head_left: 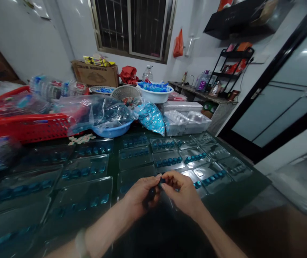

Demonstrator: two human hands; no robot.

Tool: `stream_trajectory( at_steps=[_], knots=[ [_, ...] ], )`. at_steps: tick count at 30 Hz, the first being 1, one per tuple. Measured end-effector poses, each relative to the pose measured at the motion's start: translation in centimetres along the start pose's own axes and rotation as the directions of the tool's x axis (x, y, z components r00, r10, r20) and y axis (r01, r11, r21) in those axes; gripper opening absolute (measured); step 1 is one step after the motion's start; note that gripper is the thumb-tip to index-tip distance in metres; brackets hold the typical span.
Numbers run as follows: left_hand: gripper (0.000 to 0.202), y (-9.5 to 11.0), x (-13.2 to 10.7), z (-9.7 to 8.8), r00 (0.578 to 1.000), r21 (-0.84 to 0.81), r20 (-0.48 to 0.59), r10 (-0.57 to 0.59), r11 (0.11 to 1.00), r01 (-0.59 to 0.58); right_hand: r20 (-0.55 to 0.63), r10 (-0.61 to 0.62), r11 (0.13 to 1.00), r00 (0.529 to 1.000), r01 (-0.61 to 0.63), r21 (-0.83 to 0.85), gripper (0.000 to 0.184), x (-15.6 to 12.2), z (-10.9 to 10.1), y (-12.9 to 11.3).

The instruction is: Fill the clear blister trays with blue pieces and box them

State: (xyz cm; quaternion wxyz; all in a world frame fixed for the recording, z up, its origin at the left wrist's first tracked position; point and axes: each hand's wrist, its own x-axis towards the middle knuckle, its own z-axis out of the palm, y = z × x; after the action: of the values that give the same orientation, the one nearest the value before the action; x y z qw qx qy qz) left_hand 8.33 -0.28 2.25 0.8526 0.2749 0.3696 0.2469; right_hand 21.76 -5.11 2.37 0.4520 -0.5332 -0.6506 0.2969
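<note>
Near the front middle of the table, my left hand (142, 195) is closed around small dark teal pieces, one of them showing under the thumb. My right hand (182, 191) meets it, thumb and fingertips pinching a small dark teal piece (161, 182) between the two hands. Its exact shape is blurred. Around the hands lie rows of clear plastic trays (89, 184), many with a line of shiny teal pieces (85, 172) in them. One tray (137, 172) sits just behind my left hand, and others reach past my right hand.
At the back left stands a red plastic basket (35, 125) full of packaged goods. Beside it are a blue basin (113, 130) under a clear bag, a patterned turquoise bag (152, 116), a white basin (156, 96) of blue items and stacked clear trays (185, 122).
</note>
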Motion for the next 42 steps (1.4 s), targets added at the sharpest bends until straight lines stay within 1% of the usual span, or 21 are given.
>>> stream_trajectory(
  at_steps=[2, 3, 5, 7, 9, 11, 12, 14, 16, 19, 22, 26, 31, 36, 42],
  knots=[
    [0.026, 0.4, 1.0, 0.4, 0.999, -0.033, 0.005, -0.043, 0.999, 0.043, -0.006, 0.034, 0.999, 0.999, -0.034, 0.004, 0.012, 1.0, -1.2, 0.7],
    [0.026, 0.6, 1.5, 0.5, 0.997, -0.063, 0.015, -0.070, 0.996, 0.071, -0.031, 0.054, 0.998, 0.998, -0.055, -0.020, 0.012, 1.7, -2.1, 1.4],
    [0.027, 1.1, 2.3, 0.5, 0.992, -0.126, 0.042, -0.117, 0.985, 0.122, -0.130, 0.106, 0.988, 0.986, -0.119, -0.096, 0.016, 4.0, -4.6, 3.4],
    [0.029, 1.4, 2.7, 0.0, 0.988, -0.180, 0.038, -0.148, 0.972, 0.153, -0.271, 0.169, 0.962, 0.948, -0.218, -0.163, 0.022, 7.2, -7.4, 6.3],
    [0.029, 1.6, 2.8, -0.8, 0.986, -0.213, 0.006, -0.165, 0.964, 0.162, -0.331, 0.200, 0.940, 0.922, -0.276, -0.200, 0.023, 10.7, -10.1, 9.7],
    [0.029, 1.7, 2.6, -1.8, 0.987, -0.228, -0.026, -0.160, 0.962, 0.150, -0.364, 0.233, 0.907, 0.902, -0.337, -0.254, 0.020, 13.8, -12.0, 12.9],
    [0.029, 1.7, 2.5, -2.2, 0.987, -0.230, -0.043, -0.155, 0.963, 0.142, -0.373, 0.248, 0.889, 0.894, -0.363, -0.280, 0.020, 15.0, -12.6, 14.3],
    [0.030, 1.9, 2.3, -2.9, 0.986, -0.222, -0.083, -0.141, 0.968, 0.120, -0.374, 0.276, 0.853, 0.885, -0.405, -0.330, 0.020, 16.7, -13.1, 16.7],
    [0.031, 2.1, 2.1, -3.3, 0.984, -0.205, -0.126, -0.123, 0.974, 0.096, -0.359, 0.298, 0.820, 0.884, -0.430, -0.377, 0.022, 17.6, -13.0, 18.6],
    [0.032, 2.3, 2.3, -3.6, 0.980, -0.188, -0.165, -0.113, 0.979, 0.081, -0.325, 0.313, 0.781, 0.892, -0.437, -0.447, 0.023, 18.0, -12.8, 20.4],
    [0.032, 2.4, 2.5, -3.5, 0.975, -0.179, -0.186, -0.122, 0.980, 0.089, -0.285, 0.295, 0.756, 0.912, -0.405, -0.514, 0.022, 18.3, -13.0, 21.4],
    [0.031, 2.3, 2.3, -3.6, 0.978, -0.158, -0.181, -0.102, 0.985, 0.073, -0.247, 0.254, 0.729, 0.935, -0.353, -0.587, 0.023, 18.6, -13.4, 21.9],
    [0.031, 2.2, 1.8, -3.9, 0.975, -0.141, -0.200, -0.100, 0.987, 0.073, -0.235, 0.237, 0.703, 0.943, -0.333, -0.629, 0.023, 18.4, -13.6, 22.0],
    [0.029, 2.3, 1.8, -3.6, 0.973, -0.144, -0.205, -0.111, 0.986, 0.082, -0.196, 0.238, 0.680, 0.951, -0.308, -0.665, 0.024, 18.1, -13.6, 21.7],
    [0.028, 1.9, 2.2, -3.5, 0.977, -0.148, -0.185, -0.108, 0.986, 0.081, -0.147, 0.215, 0.626, 0.966, -0.252, -0.738, 0.023, 18.1, -12.8, 21.5]
  ],
)
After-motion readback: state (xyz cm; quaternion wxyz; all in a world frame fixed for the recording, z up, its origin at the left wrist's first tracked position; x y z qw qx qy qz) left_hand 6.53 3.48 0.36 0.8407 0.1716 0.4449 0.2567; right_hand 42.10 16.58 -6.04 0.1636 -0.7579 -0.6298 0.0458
